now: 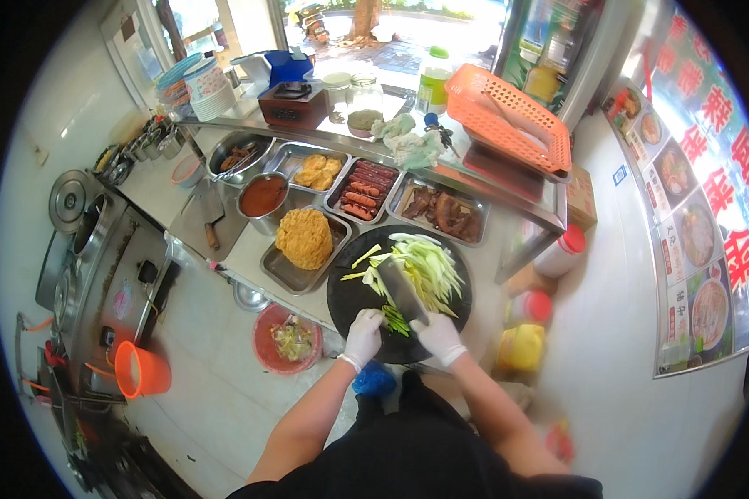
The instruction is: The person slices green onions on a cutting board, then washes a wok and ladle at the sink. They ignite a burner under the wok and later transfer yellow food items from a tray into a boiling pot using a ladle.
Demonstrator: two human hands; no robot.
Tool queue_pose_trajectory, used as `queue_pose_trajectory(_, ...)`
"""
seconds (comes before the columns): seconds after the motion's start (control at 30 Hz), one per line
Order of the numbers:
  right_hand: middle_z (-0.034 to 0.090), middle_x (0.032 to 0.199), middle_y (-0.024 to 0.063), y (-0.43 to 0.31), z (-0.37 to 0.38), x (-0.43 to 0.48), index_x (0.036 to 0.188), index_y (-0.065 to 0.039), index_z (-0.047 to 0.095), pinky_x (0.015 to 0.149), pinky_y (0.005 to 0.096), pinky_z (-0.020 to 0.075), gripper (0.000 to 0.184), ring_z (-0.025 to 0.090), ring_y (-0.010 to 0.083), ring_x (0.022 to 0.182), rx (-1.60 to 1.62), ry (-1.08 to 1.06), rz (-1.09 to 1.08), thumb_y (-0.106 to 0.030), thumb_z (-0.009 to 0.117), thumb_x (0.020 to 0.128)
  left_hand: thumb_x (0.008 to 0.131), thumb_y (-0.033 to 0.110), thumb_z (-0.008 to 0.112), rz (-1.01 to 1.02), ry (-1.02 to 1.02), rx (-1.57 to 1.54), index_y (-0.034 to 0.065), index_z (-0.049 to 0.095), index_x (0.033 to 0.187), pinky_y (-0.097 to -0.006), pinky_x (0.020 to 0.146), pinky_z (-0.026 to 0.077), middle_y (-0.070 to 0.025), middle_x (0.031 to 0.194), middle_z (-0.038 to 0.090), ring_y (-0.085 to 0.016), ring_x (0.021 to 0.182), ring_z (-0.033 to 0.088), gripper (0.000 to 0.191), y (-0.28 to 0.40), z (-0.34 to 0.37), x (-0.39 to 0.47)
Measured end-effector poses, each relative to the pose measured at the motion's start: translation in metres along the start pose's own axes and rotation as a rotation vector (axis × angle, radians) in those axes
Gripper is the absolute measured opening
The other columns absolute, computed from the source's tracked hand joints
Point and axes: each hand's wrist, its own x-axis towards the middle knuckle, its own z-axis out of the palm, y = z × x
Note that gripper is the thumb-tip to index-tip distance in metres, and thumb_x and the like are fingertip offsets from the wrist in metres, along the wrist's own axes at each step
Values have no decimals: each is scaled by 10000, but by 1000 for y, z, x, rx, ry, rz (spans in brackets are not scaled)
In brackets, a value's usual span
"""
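A round black cutting board lies before me at the counter's front edge. My right hand, in a white glove, grips a broad-bladed cleaver whose blade angles up and left across the board. Sliced pale-green vegetable strips are heaped behind and right of the blade. A small bunch of darker green strips lies near the board's front, between blade and glove. At these strips rests my left hand, also gloved, its fingers curled; whether it pinches any is hidden.
Metal trays of sausages, fried eggs and browned meat line the back. Left of the board sit a fried golden mound, a pot of red sauce and another cleaver. A red basin with scraps stands below.
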Motion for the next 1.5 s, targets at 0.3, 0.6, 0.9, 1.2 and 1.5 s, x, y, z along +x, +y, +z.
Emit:
queue_pose_trajectory(0.3,673,939,208,41,-72,33,1028,-50,679,771,430,499,286,642,389,884,60,189,-26,-270,601,862,790,-3,634,-347,314,67,53,654,1006,-413,907,461,-154,1026,633,-346,1014,575,224,3,-27,-30)
queue_pose_trajectory(0.6,608,1043,132,37,-88,122,1199,-203,632,740,470,509,349,654,331,863,-550,183,-192,-215,468,892,855,45,579,-807,441,-69,-3,643,1022,-409,896,467,-178,992,648,-336,982,607,184,-9,-34,-171)
queue_pose_trajectory(0.9,583,1211,105,45,-50,124,1249,-175,597,744,442,526,374,665,317,886,-662,43,-341,-228,488,895,829,143,570,-1616,327,25,5,697,1004,-390,846,516,-218,942,695,-337,929,670,256,27,-2,-361)
queue_pose_trajectory(1.2,578,1026,97,21,-56,111,1228,-195,632,690,437,517,392,644,317,803,-461,116,-399,-191,598,837,831,250,564,-1837,58,38,36,705,1031,-399,894,509,-196,1004,697,-349,1000,656,325,78,5,-402)
queue_pose_trajectory(1.5,599,1131,217,25,-18,94,1208,-79,629,861,488,460,417,593,395,977,-509,87,-570,-99,563,797,860,316,551,-1616,40,-16,78,681,1128,-393,933,487,-163,1110,680,-331,1062,632,382,44,-20,-366)
